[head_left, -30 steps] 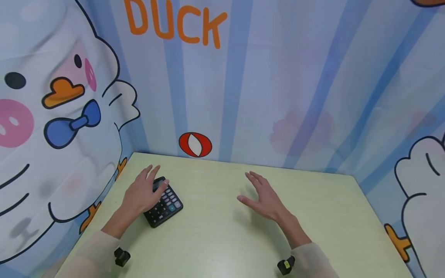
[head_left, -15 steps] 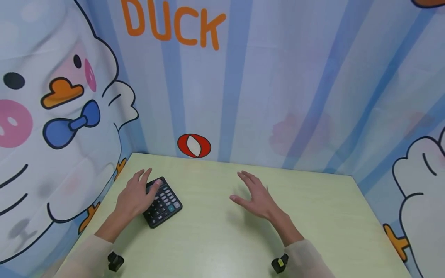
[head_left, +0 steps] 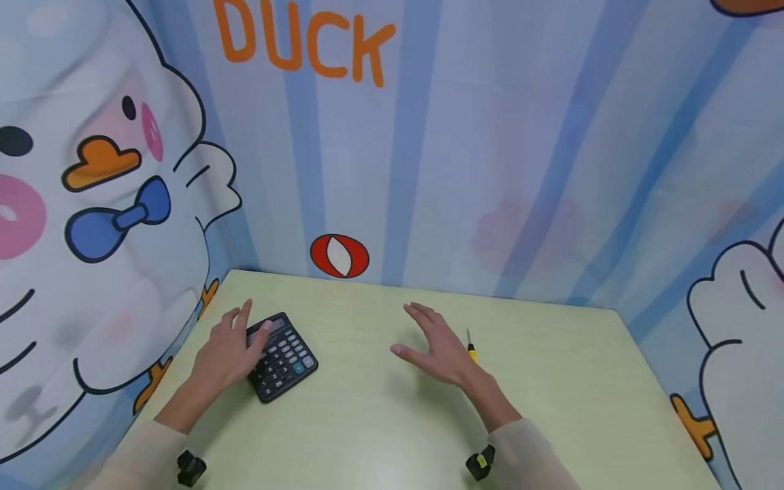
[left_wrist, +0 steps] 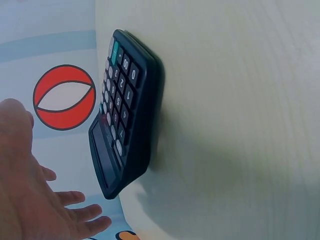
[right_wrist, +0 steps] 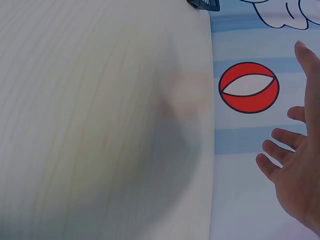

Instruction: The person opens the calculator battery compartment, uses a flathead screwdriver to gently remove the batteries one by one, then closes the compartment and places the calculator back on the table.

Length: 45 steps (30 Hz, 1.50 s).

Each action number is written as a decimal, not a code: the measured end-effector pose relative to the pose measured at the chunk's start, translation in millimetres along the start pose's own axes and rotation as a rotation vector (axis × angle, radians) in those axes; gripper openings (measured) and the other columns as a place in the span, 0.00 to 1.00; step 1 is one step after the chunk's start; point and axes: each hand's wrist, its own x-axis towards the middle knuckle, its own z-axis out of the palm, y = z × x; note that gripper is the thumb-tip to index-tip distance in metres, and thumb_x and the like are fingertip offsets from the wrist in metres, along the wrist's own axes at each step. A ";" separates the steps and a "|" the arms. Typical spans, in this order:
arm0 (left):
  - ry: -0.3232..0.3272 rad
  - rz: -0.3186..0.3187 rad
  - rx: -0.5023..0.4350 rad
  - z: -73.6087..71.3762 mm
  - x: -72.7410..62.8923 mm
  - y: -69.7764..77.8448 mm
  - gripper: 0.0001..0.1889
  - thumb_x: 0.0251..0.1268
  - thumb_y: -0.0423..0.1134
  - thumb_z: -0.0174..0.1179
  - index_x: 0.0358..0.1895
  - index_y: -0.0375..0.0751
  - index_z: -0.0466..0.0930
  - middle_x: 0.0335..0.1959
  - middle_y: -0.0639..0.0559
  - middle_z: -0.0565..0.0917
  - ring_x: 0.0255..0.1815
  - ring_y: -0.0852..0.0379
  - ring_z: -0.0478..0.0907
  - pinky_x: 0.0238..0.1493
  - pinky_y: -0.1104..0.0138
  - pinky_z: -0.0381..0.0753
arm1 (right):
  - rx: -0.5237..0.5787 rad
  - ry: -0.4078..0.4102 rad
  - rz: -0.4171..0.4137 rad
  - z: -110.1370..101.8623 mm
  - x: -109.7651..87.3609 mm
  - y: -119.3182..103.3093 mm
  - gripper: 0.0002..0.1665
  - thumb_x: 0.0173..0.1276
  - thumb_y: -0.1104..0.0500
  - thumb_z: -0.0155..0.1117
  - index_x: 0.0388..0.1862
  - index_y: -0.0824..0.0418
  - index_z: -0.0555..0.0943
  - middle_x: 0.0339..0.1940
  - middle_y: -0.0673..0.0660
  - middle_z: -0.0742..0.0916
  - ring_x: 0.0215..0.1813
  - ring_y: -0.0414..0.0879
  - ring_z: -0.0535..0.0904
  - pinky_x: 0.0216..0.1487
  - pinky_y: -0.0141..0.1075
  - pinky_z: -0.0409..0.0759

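Two bare hands hang over the pale table (head_left: pixel 367 435), and with its far edge as twelve, the black calculator (head_left: pixel 286 364) sits at about ten o'clock, keys up, display end turned toward eleven. Reckoned from the left hand (head_left: pixel 222 358), it lies very near, at three o'clock. Seen from the head, the left thumb crosses in front of the display's edge, yet the left wrist view shows air between hand and calculator. Those fingers are loosely straight, thumb well apart, with nothing in their hold. They point toward one o'clock, the forearm slanting in from between seven and eight under a pale left sleeve (head_left: pixel 137 452).

Across from it, the right hand (head_left: pixel 439 350) is just as slack and wide, holding nothing, raised over the table so that its shadow falls at seven o'clock from it. Its fingers aim at ten, the thumb a little closer to nine, and the forearm comes from between four and five out of a right sleeve (head_left: pixel 529 452). Close by that hand, at three o'clock, I can see a screwdriver (head_left: pixel 471 350), its thin shaft toward twelve and its yellow-and-black handle partly hidden by the arm. Beyond twelve rises a blue striped curtain (head_left: pixel 465 150).
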 end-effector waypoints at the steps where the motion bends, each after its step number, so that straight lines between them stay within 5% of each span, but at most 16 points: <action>1: 0.000 0.000 0.000 -0.4 -0.8 -0.8 0.46 0.84 0.68 0.33 0.87 0.34 0.43 0.79 0.21 0.54 0.74 0.18 0.59 0.56 0.25 0.73 | 0.003 0.000 -0.004 0.9 1.2 -1.3 0.53 0.72 0.28 0.63 0.88 0.48 0.59 0.87 0.53 0.62 0.86 0.56 0.57 0.77 0.64 0.64; 12: -0.070 -0.033 -0.076 -6.4 -5.5 -1.4 0.47 0.85 0.67 0.31 0.86 0.29 0.39 0.78 0.18 0.53 0.73 0.16 0.59 0.58 0.22 0.69 | 0.017 -0.016 -0.012 11.2 13.4 -13.3 0.52 0.72 0.28 0.61 0.88 0.47 0.60 0.87 0.53 0.63 0.85 0.55 0.57 0.79 0.62 0.62; 26: -0.150 -0.180 -0.144 -4.4 -2.3 -10.3 0.54 0.82 0.71 0.25 0.82 0.19 0.32 0.77 0.11 0.46 0.75 0.13 0.52 0.70 0.25 0.59 | 0.123 -0.024 -0.015 31.0 23.2 -28.7 0.50 0.73 0.28 0.61 0.86 0.49 0.64 0.85 0.54 0.67 0.85 0.57 0.59 0.79 0.65 0.61; 45: -0.194 -0.224 -0.303 -5.2 -2.1 -5.9 0.54 0.82 0.71 0.25 0.81 0.18 0.30 0.78 0.11 0.44 0.79 0.17 0.45 0.79 0.32 0.49 | 0.210 -0.066 0.013 51.9 37.3 -50.3 0.49 0.73 0.27 0.59 0.85 0.48 0.65 0.84 0.53 0.68 0.83 0.54 0.63 0.77 0.60 0.68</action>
